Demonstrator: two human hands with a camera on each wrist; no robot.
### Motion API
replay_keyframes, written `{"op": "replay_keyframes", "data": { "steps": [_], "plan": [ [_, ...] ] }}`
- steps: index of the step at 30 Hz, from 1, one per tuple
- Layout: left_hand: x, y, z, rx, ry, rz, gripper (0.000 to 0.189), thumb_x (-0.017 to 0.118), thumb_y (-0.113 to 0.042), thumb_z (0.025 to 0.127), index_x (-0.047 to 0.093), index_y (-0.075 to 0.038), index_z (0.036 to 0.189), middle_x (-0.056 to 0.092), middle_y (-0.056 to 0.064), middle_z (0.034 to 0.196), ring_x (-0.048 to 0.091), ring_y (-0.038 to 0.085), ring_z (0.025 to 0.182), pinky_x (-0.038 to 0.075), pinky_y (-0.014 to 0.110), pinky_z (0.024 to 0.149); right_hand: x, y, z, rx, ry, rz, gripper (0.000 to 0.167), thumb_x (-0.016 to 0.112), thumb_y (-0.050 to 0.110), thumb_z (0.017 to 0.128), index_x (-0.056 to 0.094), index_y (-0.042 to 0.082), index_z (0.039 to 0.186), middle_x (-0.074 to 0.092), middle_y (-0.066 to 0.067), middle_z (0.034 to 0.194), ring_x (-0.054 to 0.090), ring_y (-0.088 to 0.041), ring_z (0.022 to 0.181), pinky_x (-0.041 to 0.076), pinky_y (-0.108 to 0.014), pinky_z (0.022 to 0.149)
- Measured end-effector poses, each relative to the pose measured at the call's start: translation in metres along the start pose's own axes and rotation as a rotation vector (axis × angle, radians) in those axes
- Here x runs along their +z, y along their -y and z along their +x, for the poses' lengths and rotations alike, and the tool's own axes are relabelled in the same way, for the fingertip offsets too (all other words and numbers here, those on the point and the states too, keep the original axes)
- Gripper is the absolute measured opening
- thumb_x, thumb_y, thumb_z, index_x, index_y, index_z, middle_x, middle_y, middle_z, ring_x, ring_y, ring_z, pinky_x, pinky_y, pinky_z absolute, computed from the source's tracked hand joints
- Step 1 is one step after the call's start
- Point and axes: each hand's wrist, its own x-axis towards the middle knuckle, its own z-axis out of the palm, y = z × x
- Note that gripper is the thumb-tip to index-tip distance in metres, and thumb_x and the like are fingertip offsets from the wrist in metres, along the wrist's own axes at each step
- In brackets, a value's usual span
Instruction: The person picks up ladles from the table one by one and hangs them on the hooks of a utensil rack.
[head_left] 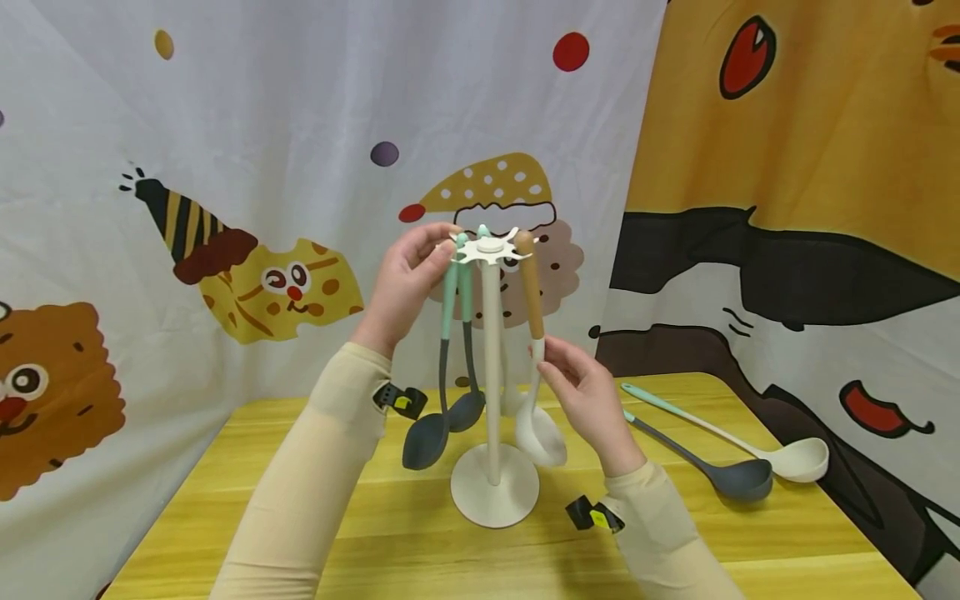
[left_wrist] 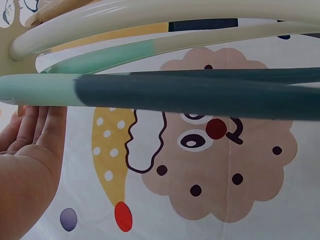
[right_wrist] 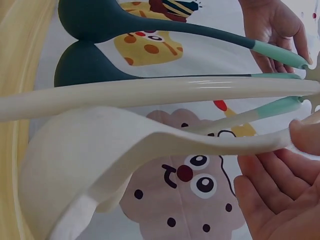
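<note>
Two hands are working one utensil stand point(head_left: 492, 400), which is sitting mid-table on the yellow table point(head_left: 375, 533), closer to the front edge than the back. Its round base is flat on the wood and its post is upright, with the star-shaped hook top point(head_left: 487, 247) at the top.

Two dark grey spoons point(head_left: 442, 417) with mint handles are hanging on the left side of the stand, bowls down, clear of the table. A white ladle point(head_left: 542, 429) with a tan handle is hanging on the right, bowl just above the base.

Left hand point(head_left: 405, 283) is up at the hook top, fingertips pinching around a mint handle end and the rim there. From the wrist view the fingers look fairly straight, so it's a light hold.

Right hand point(head_left: 588, 396) is pinching the white ladle's stem below the tan grip, thumb and fingers closed on it.

Two more utensils are lying near the right edge of the table: a grey ladle point(head_left: 712, 467) and a white ladle with mint handle point(head_left: 750, 442), side by side.

To do this step well, I'd judge: keep the left hand steadying the top so the stand isn't tipping, guide the ladle by its stem, and avoid knocking the neighbouring spoons.
</note>
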Motion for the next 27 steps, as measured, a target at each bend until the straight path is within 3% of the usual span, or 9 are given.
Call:
{"op": "replay_keyframes", "data": {
  "steps": [4,10,19,27],
  "plan": [
    [0.0,0.001,0.0,0.008,0.001,0.004,0.033,0.053,-0.018,0.102,0.056,0.002,0.128,0.063,0.008,0.111,0.059,0.018,0.1,0.05,0.036,0.096,-0.002,-0.002,-0.002,0.002,0.015,-0.041,0.045,0.064,0.013,0.097,0.054,0.002,0.14,0.06,-0.016,0.133,0.057,-0.031,0.122,0.043,-0.048,0.104],
    [0.0,0.001,0.0,0.012,-0.003,0.01,0.033,0.054,-0.018,0.102,0.057,0.002,0.128,0.063,0.007,0.11,0.059,0.019,0.099,0.051,0.035,0.094,-0.004,-0.004,-0.006,-0.025,0.051,-0.082,0.055,0.067,0.013,0.096,0.047,0.001,0.145,0.048,-0.018,0.146,0.047,-0.037,0.132,0.035,-0.051,0.11],
    [0.0,0.001,0.0,0.014,-0.006,0.021,0.032,0.054,-0.018,0.102,0.057,0.001,0.128,0.064,0.008,0.111,0.06,0.019,0.099,0.051,0.035,0.093,-0.011,-0.014,-0.01,-0.048,0.113,-0.191,0.065,0.069,0.025,0.094,0.041,0.012,0.151,0.04,-0.01,0.154,0.036,-0.035,0.14,0.029,-0.061,0.109],
    [0.0,0.002,0.0,0.005,-0.009,0.024,0.032,0.053,-0.018,0.103,0.056,0.003,0.127,0.063,0.008,0.11,0.059,0.02,0.098,0.052,0.033,0.091,-0.015,-0.022,-0.012,-0.127,0.173,-0.216,0.071,0.071,0.027,0.092,0.038,0.017,0.154,0.032,-0.007,0.159,0.026,-0.033,0.145,0.024,-0.067,0.108]
  ]
}}
